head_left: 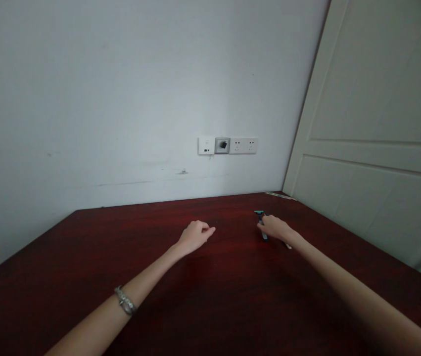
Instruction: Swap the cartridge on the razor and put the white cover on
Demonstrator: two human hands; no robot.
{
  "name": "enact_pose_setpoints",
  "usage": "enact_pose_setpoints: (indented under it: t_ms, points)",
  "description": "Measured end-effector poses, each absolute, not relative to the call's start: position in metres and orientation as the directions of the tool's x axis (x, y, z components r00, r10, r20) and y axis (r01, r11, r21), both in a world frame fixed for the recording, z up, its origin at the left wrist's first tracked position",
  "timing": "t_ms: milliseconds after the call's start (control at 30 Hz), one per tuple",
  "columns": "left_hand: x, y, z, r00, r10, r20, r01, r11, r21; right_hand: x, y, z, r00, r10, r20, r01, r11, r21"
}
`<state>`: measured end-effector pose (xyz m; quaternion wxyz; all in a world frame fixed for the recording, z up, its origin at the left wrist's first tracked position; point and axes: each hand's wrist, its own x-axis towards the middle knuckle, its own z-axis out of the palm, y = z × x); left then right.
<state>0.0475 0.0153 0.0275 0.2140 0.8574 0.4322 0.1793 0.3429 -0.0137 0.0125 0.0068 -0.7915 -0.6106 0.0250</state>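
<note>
Right hand (275, 227) closes in on razor (264, 237) at a dark red table

Two bare arms stretch across a dark red wood-grain table (210, 306) in front of a white wall (139, 89), as seen from inside the room. The razor is right of centre on the far half of the tabletop, its teal-edged head toward the wall and its grey handle pointing back toward the person. The right hand bends over it from the right, thumb and forefinger at the upper handle; from here, I cannot tell whether they are pinched tight or merely touching. The pale end of a slim item (288, 245) shows beside the right wrist, the rest hidden beneath the hand.

The left hand (194, 235), well apart from the razor, hovers near the middle of the table, palm down and loosely curled, a small gap between thumb and bent fingers and nothing visible in its grasp. A silver-toned band (124, 300) circles the left forearm.

A patterned strip (280, 196) lies at the far right corner, near a pale panelled door (377, 113). Low on the scuffed wall, a white wall plate (206, 146), a grey-framed outlet (218, 150) and a double socket (243, 145) sit in a row.
</note>
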Motion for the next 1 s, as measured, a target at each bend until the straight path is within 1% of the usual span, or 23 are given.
enact_pose_setpoints:
  t_ms: [133, 233, 367, 600, 833, 933, 1000]
  points:
    - [0.037, 0.03, 0.02, 0.538, 0.838, 0.089, 0.675, -0.491, 0.551, 0.36, -0.004, 0.007, 0.217, 0.972, -0.094, 0.975, -0.22, -0.029]
    - [0.031, 0.036, 0.015, 0.526, 0.847, 0.072, 0.695, -0.477, 0.538, 0.364, 0.002, 0.003, 0.219, 0.967, -0.129, 0.975, -0.223, -0.019]
    - [0.025, 0.039, 0.012, 0.513, 0.853, 0.093, 0.705, -0.481, 0.522, 0.365, 0.005, 0.002, 0.223, 0.965, -0.137, 0.974, -0.227, -0.017]
    - [0.021, 0.041, 0.019, 0.484, 0.863, 0.145, 0.749, -0.494, 0.441, 0.363, 0.004, 0.001, 0.242, 0.965, -0.099, 0.97, -0.244, -0.009]
    - [0.017, 0.045, 0.023, 0.475, 0.858, 0.198, 0.756, -0.513, 0.407, 0.359, -0.002, 0.002, 0.255, 0.963, -0.083, 0.967, -0.256, -0.005]
    - [0.013, 0.05, 0.024, 0.455, 0.864, 0.216, 0.776, -0.504, 0.38, 0.356, -0.009, 0.012, 0.249, 0.968, -0.031, 0.968, -0.25, -0.008]
    - [0.009, 0.053, 0.022, 0.48, 0.847, 0.226, 0.777, -0.531, 0.338, 0.351, -0.015, 0.019, 0.226, 0.974, 0.016, 0.974, -0.226, -0.009]
